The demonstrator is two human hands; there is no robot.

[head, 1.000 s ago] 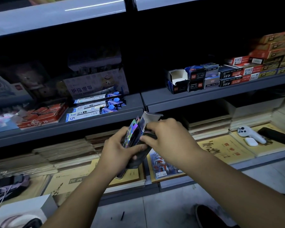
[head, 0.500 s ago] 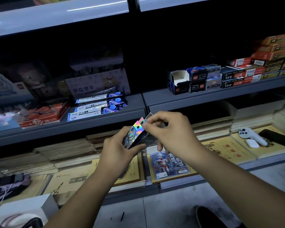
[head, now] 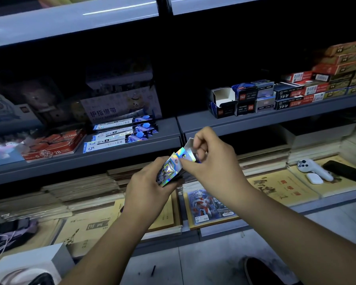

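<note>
Two hands on small holographic-foil card box (head: 169,168), mid-air. Left hand (head: 146,189) wraps box body as anchor; right hand (head: 213,161) pinches its white open top flap (head: 188,145), prob so flap can be worked w/o box twisting. Behind: blue-red hero-print card pack (head: 208,204), then grey metal shelf (head: 169,130).

Right hand (head: 214,163) lifted off box (head: 169,171), now pinching its flap (head: 188,153)
</note>
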